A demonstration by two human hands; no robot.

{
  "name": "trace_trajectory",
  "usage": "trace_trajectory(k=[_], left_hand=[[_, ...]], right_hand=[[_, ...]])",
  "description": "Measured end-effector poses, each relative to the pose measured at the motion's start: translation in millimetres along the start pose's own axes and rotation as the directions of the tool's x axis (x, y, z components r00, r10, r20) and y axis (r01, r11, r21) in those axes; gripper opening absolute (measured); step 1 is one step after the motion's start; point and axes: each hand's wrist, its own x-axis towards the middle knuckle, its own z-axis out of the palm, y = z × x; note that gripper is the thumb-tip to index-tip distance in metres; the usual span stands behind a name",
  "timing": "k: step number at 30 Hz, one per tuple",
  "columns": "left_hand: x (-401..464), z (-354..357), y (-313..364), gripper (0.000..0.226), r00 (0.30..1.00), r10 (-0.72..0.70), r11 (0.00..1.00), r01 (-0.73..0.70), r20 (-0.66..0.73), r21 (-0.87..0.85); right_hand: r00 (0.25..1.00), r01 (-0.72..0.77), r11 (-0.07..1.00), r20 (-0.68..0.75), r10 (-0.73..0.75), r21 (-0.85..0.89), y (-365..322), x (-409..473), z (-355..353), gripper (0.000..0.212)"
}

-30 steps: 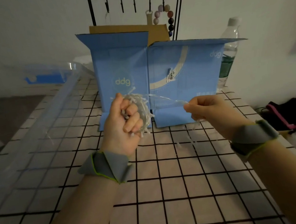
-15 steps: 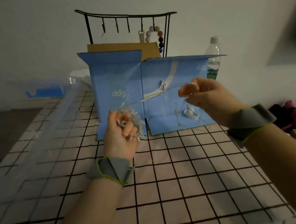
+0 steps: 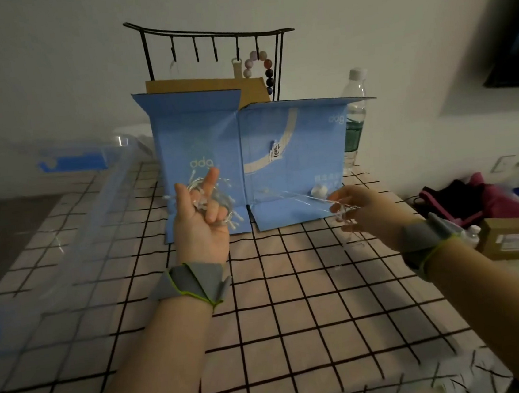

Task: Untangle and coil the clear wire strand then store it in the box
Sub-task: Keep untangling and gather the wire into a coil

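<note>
I am winding the clear wire strand (image 3: pixel 216 197) into loops around my left hand (image 3: pixel 202 224). Its index finger is pointing up while the other fingers are curling over the bundle against the palm, so most of the strand is sitting coiled there, with small white bulbs sticking out around it. A free length is running rightward from the coil to my right hand (image 3: pixel 353 207), which is pinching it between thumb and fingertips and keeping it fairly taut above the checked tablecloth (image 3: pixel 295 304). A few loose ends seem to be dangling below that hand, though they are too faint to follow.

I am judging the coiling as well along but unfinished: the stretch between my hands is not yet wound in, and nothing has been stored.

As for containers, the blue cardboard box (image 3: pixel 296 160) is standing at the far side of the table with its flaps open; I cannot see what is inside it from here. A clear plastic bin (image 3: pixel 72 222) is lying along the left edge, and I cannot make out any contents in it. A water bottle (image 3: pixel 355 115) is standing just right of the box.
</note>
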Motion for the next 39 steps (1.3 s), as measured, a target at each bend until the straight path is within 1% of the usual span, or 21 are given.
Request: trace_trajectory(k=[1,3,5,7,9,13,17,19,21,23,25,27,28,29,31,32,33,34,35,37,39], left_hand=[[-1.7,0.7,0.3,0.048,1.0,0.002,1.0,-0.002,0.001,0.0],[-0.7,0.4,1.5,0.05,1.0,0.017,1.0,-0.017,-0.004,0.003],[-0.5,-0.7,2.5,0.048,0.999,0.033,0.999,-0.032,-0.012,0.017],[0.0,-1.8,2.7,0.043,0.999,0.043,0.999,-0.042,-0.027,0.031],[1.9,-3.0,3.4,0.042,0.997,0.052,0.998,-0.051,-0.05,0.032],[10.9,-11.4,11.5,0.041,0.992,0.07,0.997,-0.073,-0.109,-0.016],[14.3,-16.0,12.6,0.039,0.986,0.09,0.996,-0.091,-0.142,0.002],[12.8,-14.1,10.9,0.039,0.986,0.097,0.995,-0.095,-0.138,0.023],[12.1,-13.0,10.3,0.038,0.986,0.1,0.995,-0.097,-0.13,0.03],[13.6,-14.7,11.0,0.039,0.987,0.099,0.995,-0.096,-0.13,0.025],[15.0,-17.8,12.0,0.039,0.985,0.1,0.995,-0.099,-0.138,0.016],[16.6,-20.0,12.0,0.039,0.984,0.104,0.995,-0.103,-0.145,0.017],[16.8,-20.1,11.9,0.038,0.984,0.107,0.994,-0.104,-0.145,0.025],[17.2,-20.2,11.4,0.038,0.984,0.108,0.994,-0.104,-0.145,0.034],[17.2,-20.0,10.9,0.038,0.983,0.103,0.994,-0.099,-0.149,0.037],[17.8,-20.1,11.5,0.038,0.982,0.102,0.995,-0.098,-0.157,0.034],[18.5,-20.9,12.9,0.039,0.98,0.107,0.994,-0.103,-0.168,0.029],[19.1,-21.5,14.6,0.04,0.977,0.114,0.993,-0.112,-0.179,0.023],[20.1,-22.4,16.1,0.04,0.975,0.122,0.993,-0.121,-0.187,0.017],[21.5,-23.2,17.4,0.041,0.973,0.126,0.992,-0.126,-0.195,0.013],[21.4,-22.8,16.7,0.042,0.972,0.126,0.992,-0.123,-0.197,0.025]], right_hand=[[0.999,-0.051,0.986,-0.004,0.052,0.158,2.7,-2.3,-1.5,0.03],[0.992,-0.122,0.872,0.036,0.12,0.473,6.0,-2.5,-4.2,0.028],[0.988,-0.146,0.754,0.053,0.146,0.64,8.8,-4.1,-8.2,0.022],[0.989,-0.148,0.734,0.077,0.129,0.663,12.5,-3.6,-11.1,0.012],[0.984,-0.161,0.794,0.157,0.084,0.586,17.1,-3.8,-16.1,0.006],[0.95,-0.173,0.846,0.311,0.009,0.505,26.1,-5.3,-30.8,0.033],[0.991,-0.128,0.792,0.103,0.082,0.597,34.8,-2.0,-33.5,0.011],[0.991,-0.1,0.757,-0.005,0.135,0.646,39.0,0.3,-34.1,0.015],[0.984,-0.089,0.674,-0.038,0.172,0.733,43.4,1.6,-34.9,0.014],[0.988,-0.052,0.476,-0.024,0.152,0.878,48.9,2.4,-37.2,0.01],[0.998,-0.006,0.274,-0.009,0.054,0.962,52.1,2.4,-40.6,0.006],[1.0,0.005,0.225,-0.009,0.016,0.974,51.5,2.0,-42.3,0.022],[0.999,-0.009,0.274,-0.002,0.041,0.962,51.6,2.4,-43.0,0.03],[0.997,-0.015,0.388,-0.015,0.074,0.921,51.2,2.7,-42.9,0.031],[0.993,-0.005,0.744,-0.086,0.084,0.669,50.4,2.6,-42.3,0.029],[0.992,0.003,0.921,-0.118,0.047,0.39,48.6,2.9,-41.5,0.029],[0.991,0.003,1.0,-0.13,0.001,0.03,49.6,5.5,-42.2,0.027],[0.992,-0.007,0.947,-0.124,-0.035,-0.322,52.3,9.6,-42.9,0.025],[0.992,-0.037,0.822,-0.122,-0.039,-0.569,57.0,13.9,-45.2,0.021],[0.976,-0.155,0.669,-0.216,-0.008,-0.727,65.1,22.2,-49.7,0.014],[0.955,-0.209,0.637,-0.296,-0.031,-0.742,73.0,27.9,-54.2,0.021]])
